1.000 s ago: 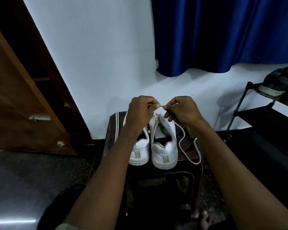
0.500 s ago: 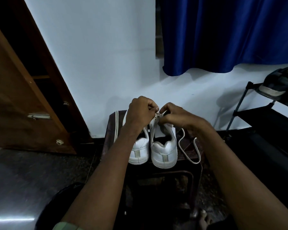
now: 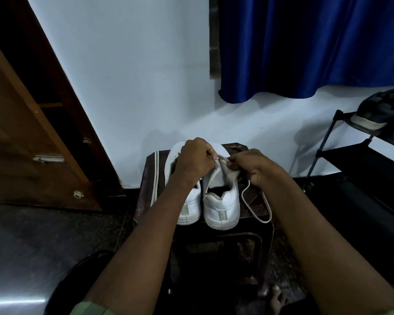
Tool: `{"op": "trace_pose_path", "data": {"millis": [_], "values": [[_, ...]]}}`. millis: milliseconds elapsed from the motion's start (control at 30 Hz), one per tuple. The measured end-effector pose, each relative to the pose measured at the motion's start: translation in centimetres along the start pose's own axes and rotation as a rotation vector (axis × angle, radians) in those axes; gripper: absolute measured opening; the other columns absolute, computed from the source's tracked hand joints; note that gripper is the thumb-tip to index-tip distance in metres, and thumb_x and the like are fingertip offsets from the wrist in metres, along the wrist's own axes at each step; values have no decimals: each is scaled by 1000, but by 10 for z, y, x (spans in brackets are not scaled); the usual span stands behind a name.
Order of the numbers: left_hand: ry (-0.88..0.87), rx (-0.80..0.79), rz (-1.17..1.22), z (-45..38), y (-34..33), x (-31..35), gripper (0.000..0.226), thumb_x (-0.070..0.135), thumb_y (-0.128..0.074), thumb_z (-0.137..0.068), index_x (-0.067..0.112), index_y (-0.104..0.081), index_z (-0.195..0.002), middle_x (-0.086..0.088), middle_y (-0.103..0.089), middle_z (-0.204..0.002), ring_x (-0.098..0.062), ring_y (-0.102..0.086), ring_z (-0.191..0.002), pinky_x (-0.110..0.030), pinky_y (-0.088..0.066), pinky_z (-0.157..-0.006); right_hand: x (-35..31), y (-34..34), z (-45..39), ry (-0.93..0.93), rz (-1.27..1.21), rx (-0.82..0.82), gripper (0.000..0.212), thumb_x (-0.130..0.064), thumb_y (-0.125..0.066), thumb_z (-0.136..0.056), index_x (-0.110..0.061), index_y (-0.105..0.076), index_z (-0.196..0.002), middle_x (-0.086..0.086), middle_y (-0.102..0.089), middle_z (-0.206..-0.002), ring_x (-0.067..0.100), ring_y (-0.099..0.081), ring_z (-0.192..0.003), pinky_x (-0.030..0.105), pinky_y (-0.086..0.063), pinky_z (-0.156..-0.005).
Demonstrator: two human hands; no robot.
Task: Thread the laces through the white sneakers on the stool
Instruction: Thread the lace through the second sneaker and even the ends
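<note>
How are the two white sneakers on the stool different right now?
The right sneaker is being worked on: both hands meet over its tongue, and a lace loops out beside it. The left sneaker has no hand working on it, is partly hidden by the left arm, and shows no lace. Both are white, heels toward the camera, side by side.

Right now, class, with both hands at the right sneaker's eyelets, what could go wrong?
1. The lace loops past the stool edge; the right hand or forearm could snag it.
2. The right sneaker has its heel near the front edge; a hard pull may tip it off.
3. The left hand hides the eyelets, so one may be skipped.
</note>
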State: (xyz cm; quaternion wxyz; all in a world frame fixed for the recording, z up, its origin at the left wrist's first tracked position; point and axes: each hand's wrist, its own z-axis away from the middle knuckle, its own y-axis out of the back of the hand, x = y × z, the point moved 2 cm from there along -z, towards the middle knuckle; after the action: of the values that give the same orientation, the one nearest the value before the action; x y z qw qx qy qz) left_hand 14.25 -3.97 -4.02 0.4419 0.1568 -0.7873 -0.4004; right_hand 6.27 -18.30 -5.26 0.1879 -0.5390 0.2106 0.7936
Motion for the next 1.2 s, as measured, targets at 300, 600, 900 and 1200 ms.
{"op": "trace_pose_path", "data": {"millis": [300,600,900,1200], "values": [[48,39,-36,-2,-7,1,15,12,-77,-80,23,-80,-70,6,-76,-71,-15,-73,-72,-35,-63,-77,12,3,-13,-37,-46,-171,36,19,-53,-94,-9,-70,-78,6,-66,-66,14,-60,-55,19,-49,-44],[-10,3,-86,-5,-7,3,16,11,-80,-82,24,-80,-72,7,-75,-70,-15,-72,-70,-37,-63,-74,13,0,-17,49,28,-154,34,18,-58,-91,-11,-70,-78,10,-67,-74,17,-60,-63,27,-50,-62],[-32,35,-124,-1,-6,8,9,21,-83,-81,30,-80,-81,11,-75,-74,-12,-71,-76,-33,-59,-74,9,1,-11,20,-115,-79,23,8,-56,-91,-4,-74,-82,10,-70,-72,19,-63,-57,25,-53,-50],[-56,24,-35,-1,-6,4,32,27,-82,-85,37,-72,-114,22,-74,-77,-2,-68,-82,-27,-48,-71,18,-10,-12,197,-32,46,5,4,-71,-86,8,-74,-84,16,-68,-72,22,-62,-65,35,-53,-63]]}}
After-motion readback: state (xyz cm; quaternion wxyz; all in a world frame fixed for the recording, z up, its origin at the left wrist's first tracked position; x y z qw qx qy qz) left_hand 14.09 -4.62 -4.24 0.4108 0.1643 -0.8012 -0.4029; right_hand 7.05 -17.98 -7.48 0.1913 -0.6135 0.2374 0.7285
